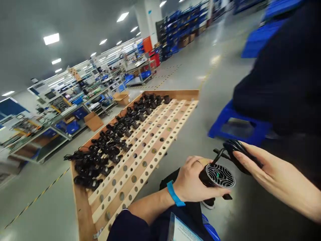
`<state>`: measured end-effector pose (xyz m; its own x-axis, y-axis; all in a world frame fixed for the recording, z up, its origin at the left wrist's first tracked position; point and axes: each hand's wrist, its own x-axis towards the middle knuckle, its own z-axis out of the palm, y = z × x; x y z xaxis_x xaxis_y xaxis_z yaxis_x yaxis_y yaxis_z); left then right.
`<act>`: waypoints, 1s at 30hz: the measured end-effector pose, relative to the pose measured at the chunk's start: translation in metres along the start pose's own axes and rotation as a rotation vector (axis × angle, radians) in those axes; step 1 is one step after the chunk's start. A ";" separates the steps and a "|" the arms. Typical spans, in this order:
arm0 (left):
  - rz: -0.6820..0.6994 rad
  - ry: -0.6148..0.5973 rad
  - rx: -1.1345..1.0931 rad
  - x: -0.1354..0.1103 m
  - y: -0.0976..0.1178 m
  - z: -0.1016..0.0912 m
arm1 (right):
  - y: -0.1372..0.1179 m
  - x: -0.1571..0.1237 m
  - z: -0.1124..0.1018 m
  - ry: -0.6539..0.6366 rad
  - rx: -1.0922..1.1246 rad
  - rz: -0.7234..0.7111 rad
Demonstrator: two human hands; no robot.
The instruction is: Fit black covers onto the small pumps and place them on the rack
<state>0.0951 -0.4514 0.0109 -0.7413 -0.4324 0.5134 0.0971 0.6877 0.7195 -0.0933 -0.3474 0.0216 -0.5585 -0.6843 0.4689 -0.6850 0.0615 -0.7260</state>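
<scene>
Black round unit [220, 175] held beside a partly filled wooden rack [79, 207]

Hangs above grey floor [203, 110], to the right of the rack and apart from it, with patterned face tipped up toward the camera. Gripped from the side by the left hand [193, 179], just beyond a blue wristband [176, 194], with fingers around the dark casing and thumb stretched along the lower edge. Grasped in the right hand [265, 164]: a looped bundle of black cable [234, 147], close beside the unit, with a strand leading down toward it.

Looks partway through, judging by the rack. Massed along the far side, in tangled rows: dark units with cords [110, 147], too crowded and blurred to count. Left in plain view across the nearer slats [132, 193]: line after line of round holes [134, 179]. Off the rack, and seemingly the one item in hand now: the unit with the patterned face. Not clear from this angle: direction of the work, onto the rack or off it, or state of the held cable, finished or not.

Nearby at right: a person in dark clothing [283, 83], close to a blue stool [218, 125]. Farther back at left: laden workbenches [60, 124].
</scene>
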 end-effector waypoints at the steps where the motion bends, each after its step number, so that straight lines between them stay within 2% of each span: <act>1: -0.023 0.036 -0.006 -0.004 -0.005 -0.012 | -0.004 0.012 0.022 -0.071 0.023 -0.002; 4: -0.117 0.162 0.012 -0.015 -0.025 -0.047 | -0.016 0.044 0.085 -0.277 0.109 -0.053; 6: -0.162 0.236 0.075 -0.019 -0.042 -0.068 | -0.022 0.064 0.122 -0.370 0.158 -0.119; 10: -0.232 0.334 0.222 -0.022 -0.090 -0.092 | -0.032 0.108 0.182 -0.390 0.114 -0.306; 12: -0.287 0.419 0.271 -0.021 -0.118 -0.095 | -0.038 0.133 0.210 -0.405 0.055 -0.411; 14: -0.350 0.533 0.334 -0.018 -0.145 -0.095 | -0.047 0.156 0.240 -0.482 0.052 -0.492; 18: -0.478 0.734 0.437 -0.007 -0.188 -0.093 | -0.070 0.189 0.312 -0.722 0.173 -0.589; 23: -0.669 0.879 0.293 0.007 -0.228 -0.100 | -0.100 0.209 0.399 -1.053 0.151 -0.803; 27: -0.788 1.015 0.215 0.011 -0.254 -0.111 | -0.115 0.220 0.441 -1.149 0.083 -0.932; 30: -0.838 1.025 0.259 0.012 -0.268 -0.117 | -0.120 0.226 0.457 -1.173 0.073 -1.020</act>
<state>0.1375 -0.7094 -0.1210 0.3213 -0.9327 0.1638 -0.3480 0.0446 0.9364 0.0764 -0.8420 -0.0156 0.8018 -0.5797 0.1450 -0.4903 -0.7770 -0.3949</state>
